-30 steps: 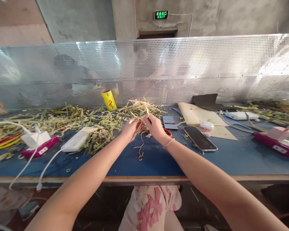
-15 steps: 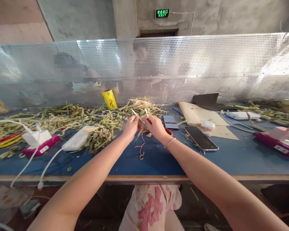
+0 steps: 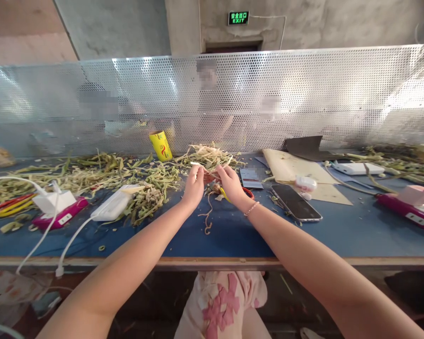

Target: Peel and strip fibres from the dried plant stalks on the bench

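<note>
My left hand (image 3: 193,184) and my right hand (image 3: 230,181) are raised just above the blue table (image 3: 226,235), fingers pinched on a thin pale plant stalk (image 3: 209,173) that runs between them. A curly brown strip (image 3: 207,217) hangs from the stalk down to the table. Right behind my hands lies a heap of pale peelings (image 3: 207,157). Red-handled scissors (image 3: 246,192) peek out under my right wrist.
Green stalks and peelings (image 3: 92,174) cover the left of the table, with a white power bank (image 3: 113,203), a charger (image 3: 51,202) and cables. A yellow can (image 3: 160,146) stands at the perforated metal screen (image 3: 304,94). A black phone (image 3: 296,202), paper (image 3: 293,169) and pink scales (image 3: 408,205) lie on the right.
Both hands have lifted slightly and moved away from me towards the pale heap, and the stalk between them has turned more level.
</note>
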{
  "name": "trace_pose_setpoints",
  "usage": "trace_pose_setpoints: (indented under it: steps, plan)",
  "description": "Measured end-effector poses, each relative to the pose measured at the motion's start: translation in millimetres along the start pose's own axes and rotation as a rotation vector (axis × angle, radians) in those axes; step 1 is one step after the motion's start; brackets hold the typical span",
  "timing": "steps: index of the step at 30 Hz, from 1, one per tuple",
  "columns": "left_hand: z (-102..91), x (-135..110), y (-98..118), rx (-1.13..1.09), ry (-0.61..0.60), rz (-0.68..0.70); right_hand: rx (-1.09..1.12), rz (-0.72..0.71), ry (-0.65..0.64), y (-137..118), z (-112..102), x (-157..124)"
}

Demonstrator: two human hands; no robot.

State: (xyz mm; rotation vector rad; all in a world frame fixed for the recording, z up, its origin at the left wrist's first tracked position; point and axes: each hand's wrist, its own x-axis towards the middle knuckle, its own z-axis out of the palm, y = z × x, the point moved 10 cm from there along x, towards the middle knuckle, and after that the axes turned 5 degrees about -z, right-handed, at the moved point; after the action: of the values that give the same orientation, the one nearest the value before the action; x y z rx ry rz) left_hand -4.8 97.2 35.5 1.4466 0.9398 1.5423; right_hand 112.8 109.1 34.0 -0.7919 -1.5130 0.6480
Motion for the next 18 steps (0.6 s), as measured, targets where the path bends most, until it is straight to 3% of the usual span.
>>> trace_pose_setpoints:
  steps: [8, 13, 18]
  plan:
    - [-5.6, -4, 8, 0.094, 0.091, -0.020, -0.077, -0.083, -0.003, -15, -3, 0]
    - [-8.3, -3, 12, 0.194, 0.107, 0.012, -0.017, -0.062, -0.016, -8, 0, 1]
    - [-4.1, -4, 12, 0.160, 0.078, 0.014, -0.006, -0.034, 0.001, -1, 0, 3]
